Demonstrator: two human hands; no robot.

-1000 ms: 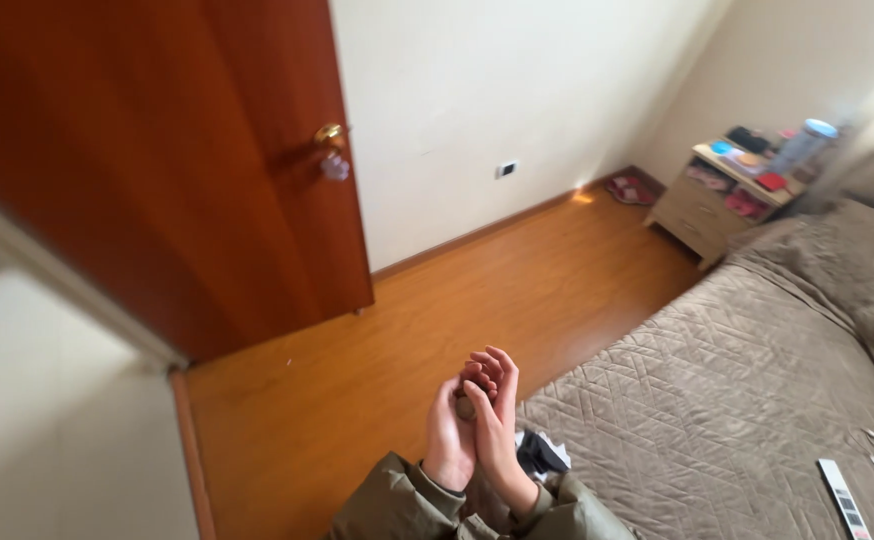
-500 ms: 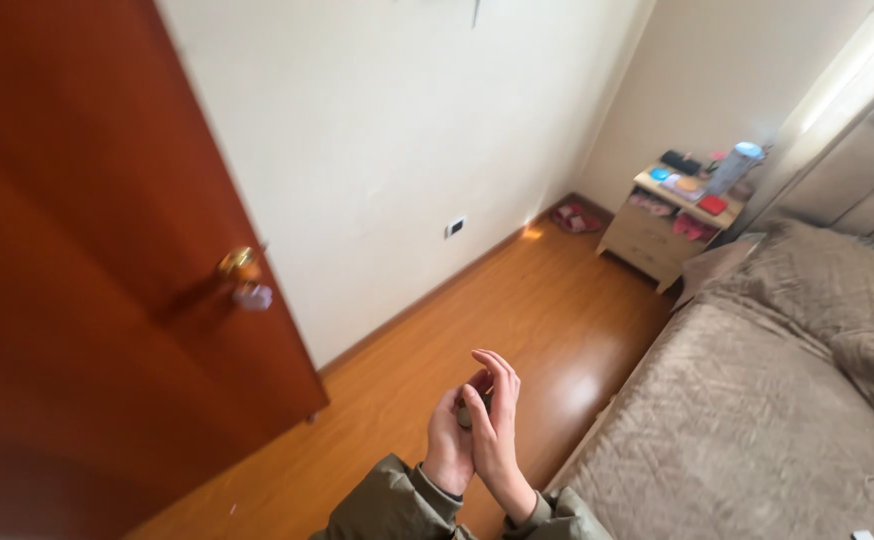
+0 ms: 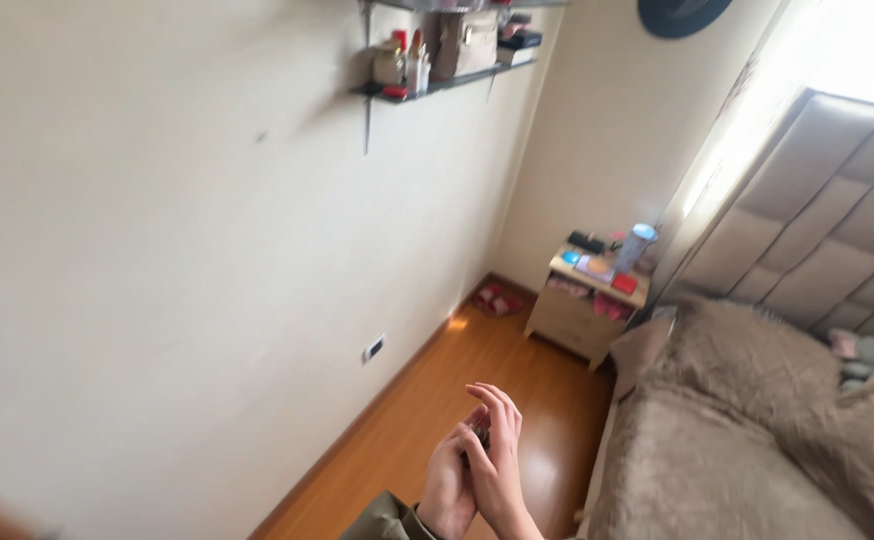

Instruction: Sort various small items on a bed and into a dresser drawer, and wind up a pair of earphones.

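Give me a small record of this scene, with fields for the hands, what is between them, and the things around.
left hand: pressed palm to palm against the other
right hand: fingers straight, pointing up
small dark thing: between the palms, too hidden to identify
bed: right, brown cover
nightstand: in the corner, cluttered top
shelf: on the wall, with bottles

Glossy wood floor (image 3: 437, 400), quilted cloth bedspread (image 3: 747, 440)

The door has left view; a wall shelf (image 3: 447, 75) now shows
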